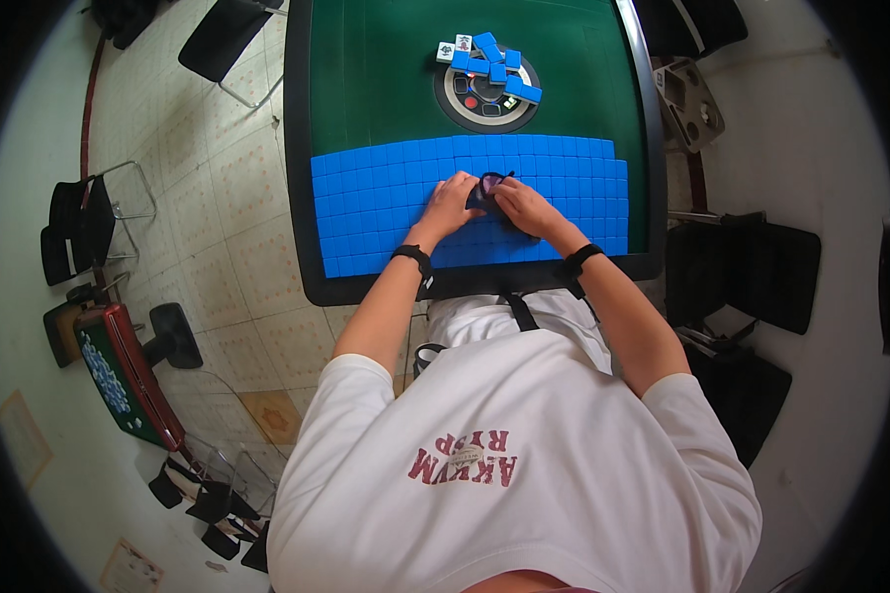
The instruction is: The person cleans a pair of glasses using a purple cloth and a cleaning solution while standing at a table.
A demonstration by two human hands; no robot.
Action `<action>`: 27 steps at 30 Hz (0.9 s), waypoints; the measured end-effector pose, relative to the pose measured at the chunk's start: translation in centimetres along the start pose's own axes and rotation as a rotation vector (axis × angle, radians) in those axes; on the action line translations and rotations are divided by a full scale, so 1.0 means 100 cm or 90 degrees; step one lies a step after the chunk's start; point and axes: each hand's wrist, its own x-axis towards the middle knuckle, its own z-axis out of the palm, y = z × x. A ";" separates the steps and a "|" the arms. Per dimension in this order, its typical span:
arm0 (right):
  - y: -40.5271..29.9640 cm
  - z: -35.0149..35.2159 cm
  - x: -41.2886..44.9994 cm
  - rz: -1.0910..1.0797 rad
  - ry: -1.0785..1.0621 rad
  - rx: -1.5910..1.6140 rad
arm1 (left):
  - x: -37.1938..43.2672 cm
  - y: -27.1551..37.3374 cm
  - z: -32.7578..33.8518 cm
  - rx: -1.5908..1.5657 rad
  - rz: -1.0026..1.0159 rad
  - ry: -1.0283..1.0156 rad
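Note:
A broad block of mahjong tiles [386, 193], blue backs up and set in tight rows, covers the near part of the green table top [386, 81]. Above these tiles my right hand [530, 211] grips a small dark cloth item [492, 182] with a purple inside, perhaps a pouch. Part of the cloth hangs below my right palm, its shape mostly hidden. My left hand [449, 207] is at the cloth's left side, thumb and fingers apart; whether it pinches the cloth is unclear.
Loose mahjong tiles [497, 72], two of them face up, lie on and around the round control panel [471, 115] mid-table. A raised black rim [482, 280] borders the table. Black chairs stand left [81, 230] and right [771, 270]. Another mahjong table [137, 385] is at lower left.

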 end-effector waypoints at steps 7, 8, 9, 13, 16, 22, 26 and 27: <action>-0.015 -0.004 0.007 0.083 -0.100 -0.104 | 0.000 -0.008 0.008 0.007 0.003 0.018; -0.019 -0.002 0.009 0.103 -0.083 -0.135 | 0.000 -0.009 0.009 0.013 0.007 0.032; -0.021 0.000 0.009 0.104 -0.086 -0.138 | -0.001 -0.009 0.010 0.018 0.011 0.046; -0.018 0.006 0.011 0.145 -0.074 -0.160 | 0.000 -0.009 0.012 0.003 0.009 0.049; -0.003 0.020 0.014 0.131 -0.056 -0.161 | 0.002 -0.007 0.011 0.004 0.007 0.039; -0.001 0.026 0.033 0.196 -0.098 -0.137 | -0.001 -0.011 0.013 0.015 0.007 0.041; 0.025 0.023 0.035 0.177 -0.059 -0.049 | 0.004 -0.003 0.010 0.004 0.008 0.030; 0.025 0.021 0.037 0.178 -0.057 -0.048 | 0.002 -0.003 0.009 -0.004 -0.002 0.025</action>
